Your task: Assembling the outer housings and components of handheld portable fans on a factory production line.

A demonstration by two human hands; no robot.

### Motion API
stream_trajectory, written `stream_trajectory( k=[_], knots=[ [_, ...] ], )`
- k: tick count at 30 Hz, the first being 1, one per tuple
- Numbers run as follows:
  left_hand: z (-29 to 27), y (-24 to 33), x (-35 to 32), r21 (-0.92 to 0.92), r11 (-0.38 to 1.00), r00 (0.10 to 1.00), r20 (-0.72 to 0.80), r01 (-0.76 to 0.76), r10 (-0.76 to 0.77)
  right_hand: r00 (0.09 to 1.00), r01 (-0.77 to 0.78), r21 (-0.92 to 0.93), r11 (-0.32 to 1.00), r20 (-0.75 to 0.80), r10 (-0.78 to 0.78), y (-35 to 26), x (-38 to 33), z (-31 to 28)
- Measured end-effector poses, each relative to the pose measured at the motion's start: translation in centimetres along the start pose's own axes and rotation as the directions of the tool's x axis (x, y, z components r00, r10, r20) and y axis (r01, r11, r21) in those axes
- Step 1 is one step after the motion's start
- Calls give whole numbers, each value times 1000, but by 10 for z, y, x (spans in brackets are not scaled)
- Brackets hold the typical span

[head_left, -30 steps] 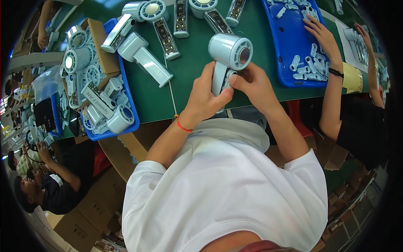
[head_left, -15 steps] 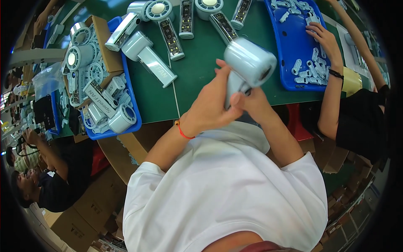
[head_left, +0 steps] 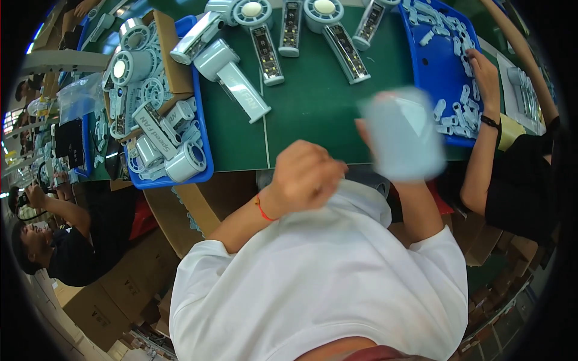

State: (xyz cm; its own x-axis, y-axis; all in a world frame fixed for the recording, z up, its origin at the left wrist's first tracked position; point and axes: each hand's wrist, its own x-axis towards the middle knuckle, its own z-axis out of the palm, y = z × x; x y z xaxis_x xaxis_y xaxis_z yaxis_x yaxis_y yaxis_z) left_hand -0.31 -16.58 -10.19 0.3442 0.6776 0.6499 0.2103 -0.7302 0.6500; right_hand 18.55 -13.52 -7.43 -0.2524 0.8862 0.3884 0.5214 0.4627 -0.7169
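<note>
A pale blue handheld fan [head_left: 406,135] with a rounded head is smeared by motion at the table's front edge. My right hand [head_left: 365,135] grips it from behind; the fan hides most of that hand, and only some fingers show at its left side. To the left, apart from the fan, my left hand [head_left: 306,179] is curled closed before my shirt, its fingertips slightly blurred. Whatever it may hold is hidden. Beyond it on the green table lies a closed fan [head_left: 238,84]. Several fans with bared circuit boards, such as one open fan [head_left: 346,51], lie along the back.
At left, a blue tray [head_left: 208,171] holds fan housings and a cardboard box [head_left: 171,54] full of parts. At right, another blue tray [head_left: 424,90] holds small pale blue pieces, with a co-worker's hand [head_left: 483,75] reaching in. A person [head_left: 66,240] sits at far left.
My left hand has come off the fan and drawn back to the left, its fingers curling. My right hand has carried the fan right and toward me. The view has shifted slightly.
</note>
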Motion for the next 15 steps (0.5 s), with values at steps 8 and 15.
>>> stream_trajectory(
  k=[8, 15],
  knots=[
    [13, -10, 17, 616, 786, 953, 200, 57, -226, 917, 63, -232, 971, 396, 35, 23, -1, 5],
    [27, -19, 22, 718, 696, 948, 225, -5, -224, 980, 72, -159, 985, 196, -40, 52, -30, 13]
  ],
)
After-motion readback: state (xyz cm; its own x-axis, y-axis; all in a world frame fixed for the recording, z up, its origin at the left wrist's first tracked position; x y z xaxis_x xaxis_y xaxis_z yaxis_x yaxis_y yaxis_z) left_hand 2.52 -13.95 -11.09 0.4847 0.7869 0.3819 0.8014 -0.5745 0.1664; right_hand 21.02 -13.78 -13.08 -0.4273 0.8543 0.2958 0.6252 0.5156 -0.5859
